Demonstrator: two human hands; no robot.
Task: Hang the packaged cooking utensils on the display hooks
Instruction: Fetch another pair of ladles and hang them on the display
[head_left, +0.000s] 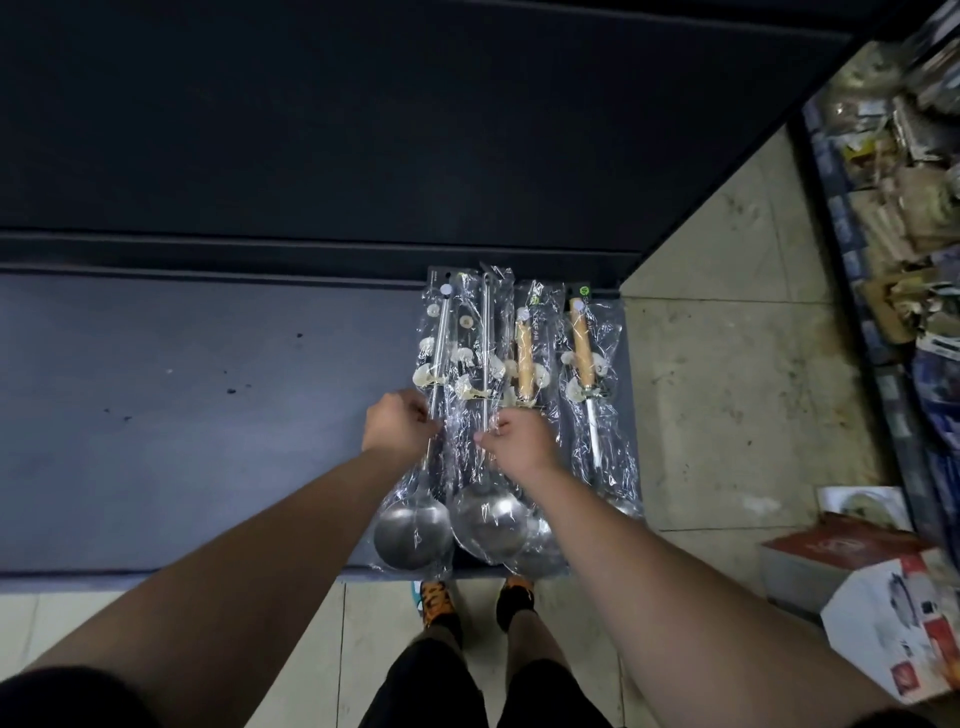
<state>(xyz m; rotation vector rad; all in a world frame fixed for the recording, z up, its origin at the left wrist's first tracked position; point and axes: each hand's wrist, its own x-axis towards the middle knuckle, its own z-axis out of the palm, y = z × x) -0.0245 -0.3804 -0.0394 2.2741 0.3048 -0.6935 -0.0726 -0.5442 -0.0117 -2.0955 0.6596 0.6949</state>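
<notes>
Several ladles in clear plastic bags lie side by side on a dark shelf (208, 415), handles pointing away from me. My left hand (400, 428) is closed on the handle of the leftmost steel ladle (415, 525). My right hand (517, 439) pinches the handle of the second steel ladle (485, 514). Right of these lie a wooden-handled ladle (525, 364), partly under my right hand, and another wooden-handled utensil (587, 364) at the shelf's right end. No display hooks are in view.
The shelf's front edge runs just above my feet (475, 603). A dark back panel (415, 130) rises behind it. To the right is tiled floor (727, 389), a crowded rack of packaged goods (909, 208) and boxes (883, 613) on the floor.
</notes>
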